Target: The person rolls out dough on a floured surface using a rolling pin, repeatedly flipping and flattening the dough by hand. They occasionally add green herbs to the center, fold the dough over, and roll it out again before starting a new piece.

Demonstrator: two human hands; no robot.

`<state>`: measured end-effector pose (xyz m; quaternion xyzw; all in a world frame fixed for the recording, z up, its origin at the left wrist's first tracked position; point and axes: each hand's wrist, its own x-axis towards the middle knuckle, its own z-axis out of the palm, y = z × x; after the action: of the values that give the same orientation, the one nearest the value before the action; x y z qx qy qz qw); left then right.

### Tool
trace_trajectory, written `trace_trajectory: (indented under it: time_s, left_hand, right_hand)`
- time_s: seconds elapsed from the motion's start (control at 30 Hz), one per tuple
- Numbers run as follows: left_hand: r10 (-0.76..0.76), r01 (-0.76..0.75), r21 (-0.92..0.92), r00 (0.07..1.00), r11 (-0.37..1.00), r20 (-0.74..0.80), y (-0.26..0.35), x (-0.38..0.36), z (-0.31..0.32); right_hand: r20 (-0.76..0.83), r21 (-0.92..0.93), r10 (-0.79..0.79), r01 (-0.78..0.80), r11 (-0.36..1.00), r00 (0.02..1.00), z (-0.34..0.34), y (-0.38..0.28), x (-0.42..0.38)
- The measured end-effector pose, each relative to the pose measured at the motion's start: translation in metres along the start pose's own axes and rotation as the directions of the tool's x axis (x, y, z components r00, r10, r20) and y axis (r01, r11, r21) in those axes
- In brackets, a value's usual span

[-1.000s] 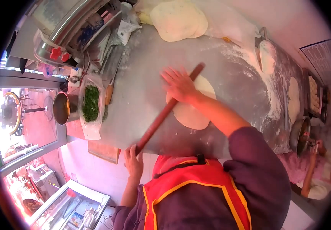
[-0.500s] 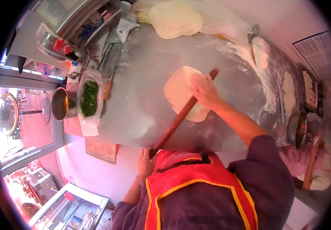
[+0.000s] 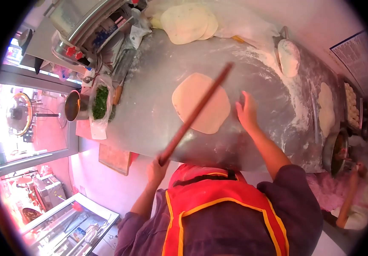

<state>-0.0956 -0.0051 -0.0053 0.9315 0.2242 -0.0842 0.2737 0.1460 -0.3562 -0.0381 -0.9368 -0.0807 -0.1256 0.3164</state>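
My left hand [image 3: 156, 170] is closed round the near end of a long reddish-brown rolling pin [image 3: 192, 117], beyond the table's front edge. The pin slants up and to the right across a flat rounded sheet of dough [image 3: 184, 96] in the middle of the metal table [image 3: 145, 106]. My right hand [image 3: 248, 112] is off the pin, to the right of the dough, with the fingers apart and nothing in them.
Stacked dough sheets [image 3: 184, 24] lie at the back. On the left are a bag of chopped greens [image 3: 101, 103] and a metal pot [image 3: 76, 106]. At right sit a dough lump [image 3: 288, 57], a long dough piece [image 3: 326, 111] and a metal bowl [image 3: 334, 150]; another person's arm [image 3: 348, 196] shows beside it.
My right hand has let go of the rolling pin and moved right, away from the dough. The pin's far end has swung slightly left, and the whole dough sheet now shows around it.
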Motion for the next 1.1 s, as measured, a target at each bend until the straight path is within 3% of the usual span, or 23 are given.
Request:
trace_trajectory:
  time_s: [0.07, 0.13, 0.2, 0.23, 0.3, 0.4, 0.43, 0.47, 0.53, 0.57, 0.63, 0.7, 0.73, 0.77, 0.8, 0.83, 0.87, 0.93, 1.0, 1.07, 1.1]
  left_hand:
    - [-0.11, 0.112, 0.065, 0.994, 0.992, -0.028, 0.007, 0.025, -0.017]
    - [-0.171, 0.179, 0.088, 0.98, 0.98, -0.099, -0.006, 0.049, -0.024]
    - [-0.282, 0.286, 0.068, 0.958, 0.956, -0.059, -0.02, 0.068, -0.032]
    - [-0.199, 0.213, 0.087, 0.969, 0.973, -0.143, -0.02, 0.068, -0.034]
    - [-0.008, 0.051, 0.134, 0.953, 0.99, -0.304, -0.014, 0.076, -0.038]
    - [0.371, -0.364, 0.11, 0.8, 0.925, -0.472, 0.017, 0.105, -0.023]
    - [0.323, -0.418, -0.155, 0.848, 0.895, -0.419, 0.019, 0.119, -0.002]
    - [0.157, -0.338, -0.505, 0.917, 0.794, -0.367, 0.029, 0.122, 0.007]
    - [-0.091, -0.04, -0.955, 0.993, 0.295, -0.07, 0.057, 0.128, 0.026]
    - [-0.114, 0.08, -0.99, 0.991, 0.12, 0.066, 0.068, 0.131, 0.034]
    - [-0.087, 0.214, -0.977, 0.973, -0.009, 0.214, 0.071, 0.129, 0.041]
    - [-0.067, 0.276, -0.961, 0.959, -0.003, 0.276, 0.065, 0.12, 0.041]
    - [-0.064, 0.291, -0.957, 0.955, 0.017, 0.29, 0.061, 0.116, 0.039]
    - [-0.063, 0.288, -0.957, 0.957, 0.045, 0.285, 0.059, 0.112, 0.035]
    - [-0.059, 0.278, -0.957, 0.96, 0.084, 0.274, 0.058, 0.11, 0.03]
    - [-0.059, 0.266, -0.956, 0.964, 0.123, 0.261, 0.058, 0.108, 0.024]
    - [-0.051, 0.239, -0.957, 0.971, 0.165, 0.234, 0.062, 0.11, 0.019]
    - [-0.028, 0.172, -0.951, 0.985, 0.256, 0.171, 0.072, 0.115, 0.007]
    - [0.016, 0.097, -0.936, 0.994, 0.339, 0.108, 0.088, 0.124, -0.001]
    - [0.081, 0.013, -0.909, 0.995, 0.416, 0.052, 0.112, 0.136, -0.002]
    - [0.121, -0.032, -0.895, 0.992, 0.446, 0.025, 0.126, 0.142, -0.002]
  right_hand:
    - [0.12, 0.275, 0.235, -0.26, 0.926, 0.964, 0.048, 0.007, 0.017]
    - [0.164, 0.153, 0.248, -0.273, 0.95, 0.955, 0.067, -0.008, 0.037]
    - [0.319, 0.03, 0.375, -0.405, 0.914, 0.871, 0.063, -0.033, 0.057]
    - [0.387, -0.041, 0.443, -0.465, 0.884, 0.809, 0.057, -0.04, 0.061]
    - [0.442, -0.071, 0.289, -0.288, 0.955, 0.849, 0.063, -0.036, 0.066]
    - [0.385, 0.04, 0.044, -0.064, 0.997, 0.922, 0.07, -0.067, 0.047]
    - [0.349, 0.084, -0.046, 0.017, 0.996, 0.936, 0.075, -0.091, 0.033]
    - [0.536, 0.068, -0.167, 0.155, 0.986, 0.827, 0.028, -0.148, 0.03]
    - [0.285, 0.43, -0.405, 0.262, 0.864, 0.869, 0.069, -0.173, -0.012]
    - [0.536, 0.531, -0.477, 0.16, 0.832, 0.697, 0.053, -0.182, -0.018]
    - [0.269, 0.44, -0.464, 0.321, 0.839, 0.844, 0.03, -0.147, -0.022]
    - [-0.019, 0.311, -0.456, 0.439, 0.843, 0.89, -0.004, -0.098, -0.044]
    - [-0.074, 0.285, -0.137, 0.153, 0.946, 0.988, -0.006, -0.046, -0.057]
    - [-0.121, 0.118, 0.162, -0.148, 0.982, 0.979, -0.037, 0.0, -0.049]
    - [-0.158, -0.015, 0.446, -0.454, 0.891, 0.881, -0.069, 0.046, -0.041]
    - [-0.179, 0.027, 0.703, -0.711, 0.703, 0.688, -0.116, 0.068, -0.036]
    - [-0.572, -0.299, 0.484, -0.717, 0.629, 0.663, -0.094, 0.166, -0.073]
    - [-0.541, -0.075, 0.755, -0.916, 0.395, 0.37, -0.137, 0.22, -0.082]
    - [-0.319, 0.008, 0.809, -0.853, 0.522, 0.493, -0.132, 0.2, -0.062]
    - [0.056, -0.378, 0.702, -0.635, 0.674, 0.71, -0.11, 0.142, -0.024]
    - [-0.314, -0.652, 0.121, -0.306, 0.693, 0.942, -0.032, 0.138, -0.052]
